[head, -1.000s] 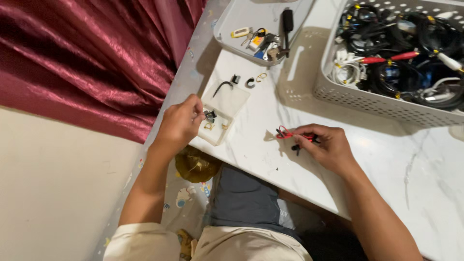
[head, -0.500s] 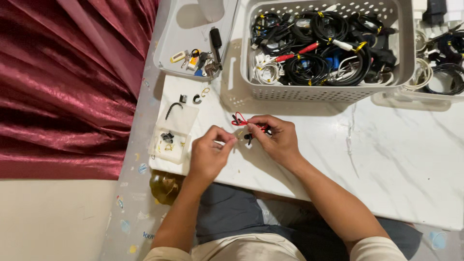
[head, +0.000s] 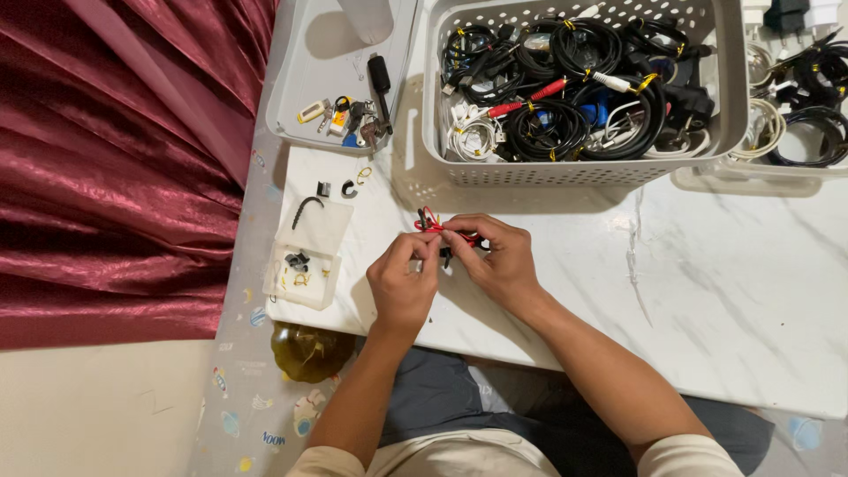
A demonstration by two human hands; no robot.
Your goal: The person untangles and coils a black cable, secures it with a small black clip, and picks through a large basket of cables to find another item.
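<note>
My left hand point(head: 404, 281) and my right hand point(head: 493, 258) meet over the white marble table point(head: 724, 291), just in front of the basket. Together they pinch a small bundle of thin red and black cable point(head: 435, 227) with a black plug. Left fingertips close on the cable's lower end, and my right hand holds its upper loop. A small clear plastic box point(head: 307, 252) with tiny black and gold parts lies open to the left of my left hand.
A white perforated basket point(head: 565, 168) full of coiled cables stands behind my hands. A grey tray point(head: 309, 71) with keys and small items sits at the back left. Another tray with cables point(head: 795, 132) is at the right. A red curtain point(head: 115, 159) hangs left.
My left hand left the small clear box, moved right to join my right hand, and now grips the red and black cable. The view has shifted so the basket sits centred.
</note>
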